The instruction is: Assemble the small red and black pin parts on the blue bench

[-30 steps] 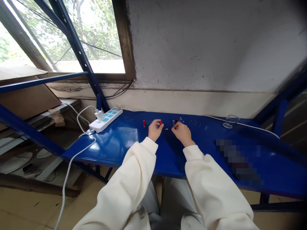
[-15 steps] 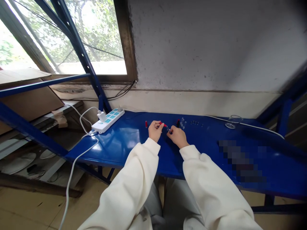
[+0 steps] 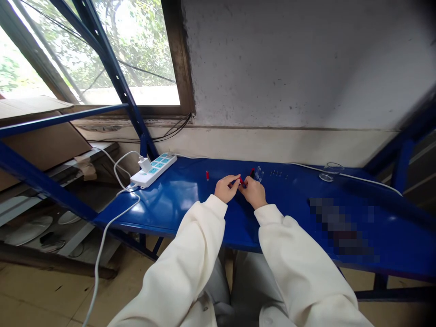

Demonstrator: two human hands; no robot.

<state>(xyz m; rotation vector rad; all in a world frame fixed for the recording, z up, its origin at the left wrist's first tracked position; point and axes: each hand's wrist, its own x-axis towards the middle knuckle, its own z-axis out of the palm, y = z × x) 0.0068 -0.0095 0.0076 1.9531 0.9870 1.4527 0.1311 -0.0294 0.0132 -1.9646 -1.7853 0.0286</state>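
1. Nearest my camera I have grey trousers [image 3: 250,281] below the edge of the table [image 3: 286,204], with the two white sleeves [image 3: 190,245] reaching forward over its blue top.
2. On the right side of the table lies a long dark object [image 3: 340,229], pixelated on my feed, so I can't say what it is.
3. Ahead, the left hand [image 3: 226,188] and the right hand [image 3: 255,193] meet fingertip to fingertip over the table.
4. The task's thing, a small red piece [image 3: 241,181], sits between those fingertips. I see the left fingers pinching it; the right fingers curl in at its other end, but I can't tell what they grip there.
5. Just beyond the right hand stand a black-and-red piece [image 3: 252,172] and some clear tubes [image 3: 258,173], close together.
6. Left of the hands, apart from them, another red piece [image 3: 207,175] stands upright.
7. Further right I make out a row of tiny parts [image 3: 276,173], then a clear glass container [image 3: 326,177] near the wall.
8. At the table's left end lies a white power strip [image 3: 155,170], a plug [image 3: 144,163] in it.
9. Farthest off are the grey wall [image 3: 272,68] and the window [image 3: 146,45].
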